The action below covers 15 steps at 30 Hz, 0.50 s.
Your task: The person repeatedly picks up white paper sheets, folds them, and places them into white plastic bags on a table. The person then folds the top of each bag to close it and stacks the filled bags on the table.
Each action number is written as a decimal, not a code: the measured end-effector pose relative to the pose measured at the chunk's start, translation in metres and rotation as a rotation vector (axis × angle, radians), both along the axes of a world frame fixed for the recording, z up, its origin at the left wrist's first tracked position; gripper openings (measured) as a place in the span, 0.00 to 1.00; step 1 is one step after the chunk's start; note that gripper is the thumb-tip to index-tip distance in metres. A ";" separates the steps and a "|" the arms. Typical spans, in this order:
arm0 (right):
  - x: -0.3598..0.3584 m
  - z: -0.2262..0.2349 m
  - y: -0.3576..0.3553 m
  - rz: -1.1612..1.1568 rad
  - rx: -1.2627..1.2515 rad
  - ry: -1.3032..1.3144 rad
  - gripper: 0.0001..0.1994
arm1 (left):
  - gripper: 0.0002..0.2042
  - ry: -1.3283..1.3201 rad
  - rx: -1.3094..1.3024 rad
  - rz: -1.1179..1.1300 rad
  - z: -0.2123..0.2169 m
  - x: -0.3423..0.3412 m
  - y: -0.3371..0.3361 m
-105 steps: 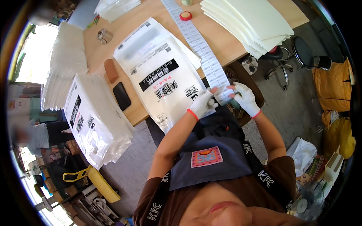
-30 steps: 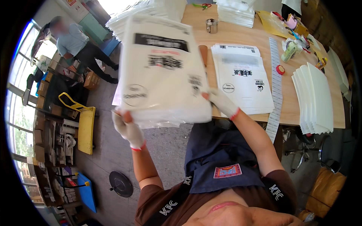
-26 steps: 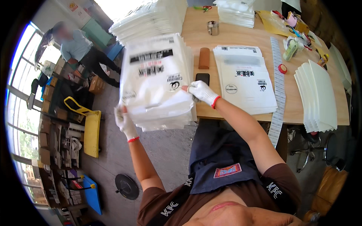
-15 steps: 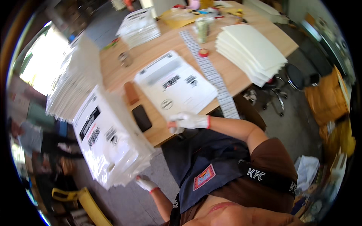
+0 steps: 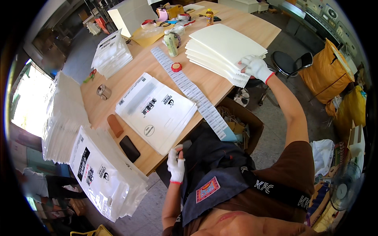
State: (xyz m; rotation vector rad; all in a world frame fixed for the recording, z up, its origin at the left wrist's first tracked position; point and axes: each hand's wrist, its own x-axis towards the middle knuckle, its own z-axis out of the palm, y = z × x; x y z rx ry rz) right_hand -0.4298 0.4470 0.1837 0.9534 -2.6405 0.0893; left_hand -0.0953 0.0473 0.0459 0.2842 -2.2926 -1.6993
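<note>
My right hand (image 5: 256, 67), in a white glove with bare fingertips, is at the near right corner of a fanned stack of cream sheets (image 5: 224, 45), its fingers closed on the top sheet's edge. My left hand (image 5: 176, 164), gloved alike, is low by the table's front edge with its fingers curled. A small dark grey piece shows beside its fingertips; whether they hold it I cannot make out. Just beyond lies a flat pile of printed white plastic bags (image 5: 157, 112). A long strip of printed labels (image 5: 189, 88) runs beside the pile, a red tape roll (image 5: 176, 67) on it.
Tall stacks of bags (image 5: 106, 173) stand at the left, near a dark phone (image 5: 130, 149) and a brown block (image 5: 115, 126). A green bottle (image 5: 171, 43) and a clear tape roll (image 5: 103, 92) are farther back. An open carton (image 5: 248, 122) and a black chair (image 5: 291, 63) are at right.
My right hand has moved from the table's front edge to the cream stack at the right. My left hand has come up from beside the bag stack to the table's front edge.
</note>
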 end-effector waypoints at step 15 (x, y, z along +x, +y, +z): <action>0.147 0.031 -0.073 0.421 0.001 0.279 0.11 | 0.21 -0.381 1.224 -0.557 0.054 -0.218 0.131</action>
